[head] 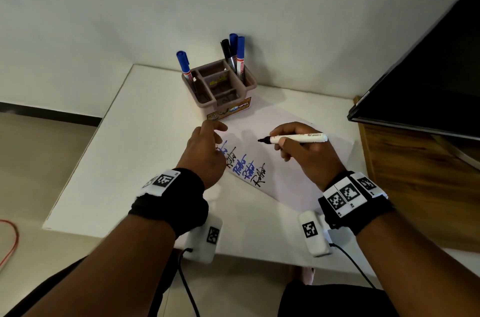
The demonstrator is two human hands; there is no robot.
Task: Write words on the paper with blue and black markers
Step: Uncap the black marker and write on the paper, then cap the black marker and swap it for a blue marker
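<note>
A white sheet of paper (291,160) lies tilted on the white table (135,150), with several words in blue and black written near its left edge. My right hand (304,150) grips an uncapped black marker (296,138), tip pointing left just above the paper. My left hand (205,150) rests at the paper's left edge, fingers loosely curled, partly covering the writing. Whether it holds the marker's cap is hidden.
A brown compartment holder (220,90) stands at the back of the table, with one blue marker (184,64) on its left and two blue markers (240,54) plus a black marker (227,53) at its back right. A dark screen (428,77) and wooden cabinet (415,173) stand at the right.
</note>
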